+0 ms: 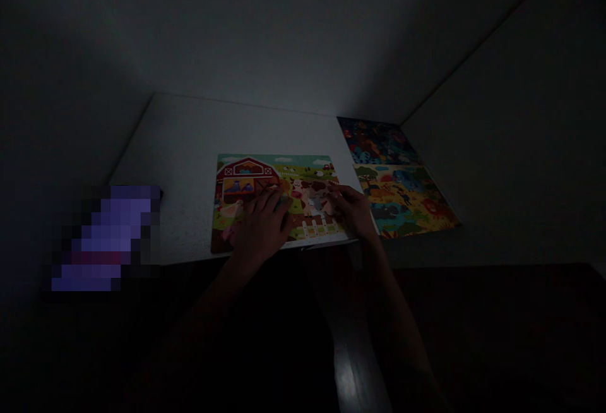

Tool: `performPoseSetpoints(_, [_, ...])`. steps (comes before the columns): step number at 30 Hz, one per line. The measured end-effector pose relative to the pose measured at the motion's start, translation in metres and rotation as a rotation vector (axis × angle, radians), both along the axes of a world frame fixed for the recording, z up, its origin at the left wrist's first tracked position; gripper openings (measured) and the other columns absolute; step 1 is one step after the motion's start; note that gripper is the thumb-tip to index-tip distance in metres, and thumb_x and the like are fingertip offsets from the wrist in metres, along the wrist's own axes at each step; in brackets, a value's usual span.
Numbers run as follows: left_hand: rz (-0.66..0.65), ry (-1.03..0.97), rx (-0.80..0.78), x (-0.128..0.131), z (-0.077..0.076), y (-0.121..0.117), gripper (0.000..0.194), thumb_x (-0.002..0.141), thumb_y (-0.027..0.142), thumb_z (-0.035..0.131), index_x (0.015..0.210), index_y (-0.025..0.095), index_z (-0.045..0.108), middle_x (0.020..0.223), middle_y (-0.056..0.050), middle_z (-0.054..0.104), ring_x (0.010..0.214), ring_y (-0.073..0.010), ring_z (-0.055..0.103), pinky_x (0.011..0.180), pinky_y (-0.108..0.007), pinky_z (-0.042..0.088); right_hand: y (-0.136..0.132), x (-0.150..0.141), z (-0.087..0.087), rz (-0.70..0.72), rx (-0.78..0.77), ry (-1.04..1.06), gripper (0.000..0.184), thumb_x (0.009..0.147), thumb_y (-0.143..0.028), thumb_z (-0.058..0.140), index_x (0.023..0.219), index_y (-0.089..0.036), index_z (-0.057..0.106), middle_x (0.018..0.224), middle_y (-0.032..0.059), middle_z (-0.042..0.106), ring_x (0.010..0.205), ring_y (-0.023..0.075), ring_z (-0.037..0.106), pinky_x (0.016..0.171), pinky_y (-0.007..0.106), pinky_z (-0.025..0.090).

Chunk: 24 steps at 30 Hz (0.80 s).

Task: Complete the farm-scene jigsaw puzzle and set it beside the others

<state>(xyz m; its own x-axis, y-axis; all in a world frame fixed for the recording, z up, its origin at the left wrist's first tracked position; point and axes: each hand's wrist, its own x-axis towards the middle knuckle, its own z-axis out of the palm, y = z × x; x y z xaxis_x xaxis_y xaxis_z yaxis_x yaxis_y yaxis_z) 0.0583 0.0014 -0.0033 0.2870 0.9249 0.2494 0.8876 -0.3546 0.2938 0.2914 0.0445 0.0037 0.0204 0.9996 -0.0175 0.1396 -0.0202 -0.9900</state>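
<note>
The left hand [266, 222] lay spread on a colourful rectangular farm-picture board [294, 174]. I couldn't tell if the right hand [354, 209] gripped.

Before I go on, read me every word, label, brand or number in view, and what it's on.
None can be read.
Farm picture board: no legible text on its visible parts.
Dark picture board and safari picture board: too dim and small for any lettering.
Purple area at left: pixelated, unreadable.
</note>
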Motion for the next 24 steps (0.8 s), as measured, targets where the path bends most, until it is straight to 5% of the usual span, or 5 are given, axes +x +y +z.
performPoseSetpoints(4, [0.004,-0.036,0.004,0.0001,-0.0001,-0.0004,0.038,0.097,0.031,0.045,0.130,0.021,0.062,0.148,-0.011,0.052,0.141,-0.0301,0.041,0.111,-0.052,0.038,0.0018,0.0002,-0.0005,0.041,0.060,-0.087,0.035,0.077,-0.050,0.075,0.102,-0.026,0.076,0.091,0.0011,0.073,0.071,0.0139,0.062,0.058,0.025,0.051])
performPoseSetpoints(12, [-0.002,-0.019,0.012,-0.0004,-0.0005,0.0003,0.037,0.096,0.030,0.046,0.129,0.021,0.062,0.147,-0.012,0.053,0.140,-0.0303,0.043,0.110,-0.051,0.039,-0.0027,-0.0035,0.0045,0.120,0.098,-0.213,0.052,0.092,-0.064,0.049,0.117,-0.023,0.071,0.072,0.0020,0.066,0.067,0.0175,0.062,0.058,0.029,0.050])
performPoseSetpoints(16, [-0.006,-0.034,0.008,-0.0005,-0.0005,0.0002,0.038,0.096,0.030,0.046,0.129,0.020,0.062,0.147,-0.012,0.053,0.140,-0.0308,0.043,0.110,-0.052,0.039,-0.0004,-0.0011,0.0041,0.051,0.146,-0.218,0.047,0.093,-0.061,0.046,0.115,-0.026,0.068,0.090,0.0037,0.068,0.085,0.0201,0.063,0.066,0.030,0.051])
performPoseSetpoints(20, [0.001,-0.026,0.019,-0.0003,-0.0004,-0.0003,0.037,0.096,0.030,0.045,0.128,0.021,0.063,0.147,-0.012,0.052,0.140,-0.0303,0.043,0.110,-0.051,0.039,0.0017,-0.0002,0.0015,0.103,0.072,-0.088,0.030,0.084,-0.044,0.061,0.108,-0.027,0.059,0.091,0.0007,0.066,0.078,0.0167,0.062,0.062,0.027,0.050])
performPoseSetpoints(24, [0.009,-0.022,0.011,-0.0001,-0.0001,-0.0004,0.037,0.096,0.031,0.047,0.129,0.022,0.062,0.148,-0.011,0.052,0.140,-0.0304,0.043,0.110,-0.052,0.039,0.0004,-0.0008,0.0012,0.163,0.019,0.011,0.038,0.069,-0.026,0.069,0.101,-0.028,0.049,0.091,-0.0029,0.063,0.069,0.0131,0.060,0.056,0.023,0.047])
